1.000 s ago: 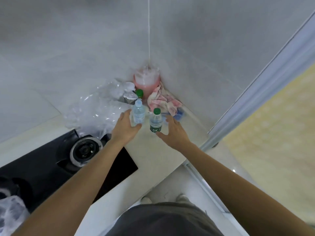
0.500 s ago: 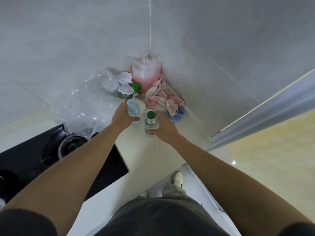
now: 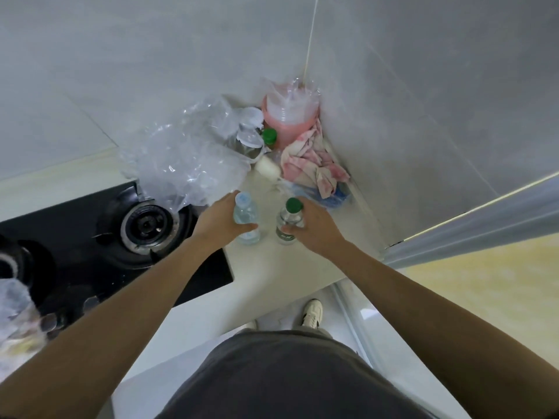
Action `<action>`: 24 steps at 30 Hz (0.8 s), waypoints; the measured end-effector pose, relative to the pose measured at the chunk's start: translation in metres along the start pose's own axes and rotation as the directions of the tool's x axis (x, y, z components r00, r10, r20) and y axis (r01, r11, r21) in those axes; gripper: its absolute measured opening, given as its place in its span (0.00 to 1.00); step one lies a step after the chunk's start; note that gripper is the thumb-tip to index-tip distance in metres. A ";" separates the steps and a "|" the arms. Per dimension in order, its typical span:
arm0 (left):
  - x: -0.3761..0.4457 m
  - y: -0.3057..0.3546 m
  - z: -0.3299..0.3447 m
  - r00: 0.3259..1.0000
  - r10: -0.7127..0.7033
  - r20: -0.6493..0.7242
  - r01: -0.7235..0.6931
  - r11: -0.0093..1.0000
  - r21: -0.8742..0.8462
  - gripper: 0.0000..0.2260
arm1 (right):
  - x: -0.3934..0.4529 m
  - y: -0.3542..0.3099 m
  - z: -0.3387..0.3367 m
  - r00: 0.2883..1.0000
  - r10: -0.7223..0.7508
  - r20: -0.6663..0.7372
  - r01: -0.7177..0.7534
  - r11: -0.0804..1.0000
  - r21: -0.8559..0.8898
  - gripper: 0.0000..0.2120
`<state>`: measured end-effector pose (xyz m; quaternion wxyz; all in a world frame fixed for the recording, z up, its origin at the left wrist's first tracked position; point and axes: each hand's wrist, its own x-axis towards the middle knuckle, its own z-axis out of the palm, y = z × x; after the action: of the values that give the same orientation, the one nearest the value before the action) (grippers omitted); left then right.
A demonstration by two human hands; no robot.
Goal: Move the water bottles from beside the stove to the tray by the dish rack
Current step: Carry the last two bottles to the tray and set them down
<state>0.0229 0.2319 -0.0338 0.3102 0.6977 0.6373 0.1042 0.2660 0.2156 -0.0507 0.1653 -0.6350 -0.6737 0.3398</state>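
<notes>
This is a home kitchen. A black gas stove with round burners is set into the left part of a pale tabletop, which runs into a corner of grey tiled walls. In that far corner sit household odds and ends: a crumpled clear plastic bag, a pink container and a pink-and-white rag.

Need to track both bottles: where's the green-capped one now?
Head view, centre: the green-capped bottle stands on the counter in the right hand, beside the blue-capped bottle, right of the stove.
</notes>
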 end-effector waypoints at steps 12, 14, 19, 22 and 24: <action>-0.076 -0.029 0.051 0.997 0.035 -0.074 -0.046 0.989 -0.141 0.27 | -0.056 0.016 0.009 0.986 -0.162 0.045 0.164 0.986 -0.035 0.28; -0.078 -0.036 0.063 0.998 0.013 -0.063 -0.027 0.974 -0.227 0.28 | -0.056 0.023 0.014 0.990 -0.135 0.036 0.135 0.991 0.007 0.30; -0.070 -0.054 0.087 0.995 -0.101 -0.022 0.085 0.920 -0.383 0.29 | -0.052 0.038 0.038 0.998 0.021 0.065 -0.028 0.992 0.120 0.33; -0.060 -0.063 0.101 0.984 -0.177 -0.009 0.151 0.869 -0.471 0.29 | -0.047 0.046 0.053 0.991 0.111 0.072 -0.120 0.984 0.135 0.33; -0.057 -0.060 0.102 0.979 -0.202 0.019 0.185 0.850 -0.493 0.31 | -0.045 0.050 0.059 0.986 0.146 0.081 -0.156 0.977 0.147 0.32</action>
<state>0.0190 0.1464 -0.1342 0.4759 0.5263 0.6615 0.2429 0.2705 0.1560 -0.1171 0.1638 -0.6576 -0.6008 0.4240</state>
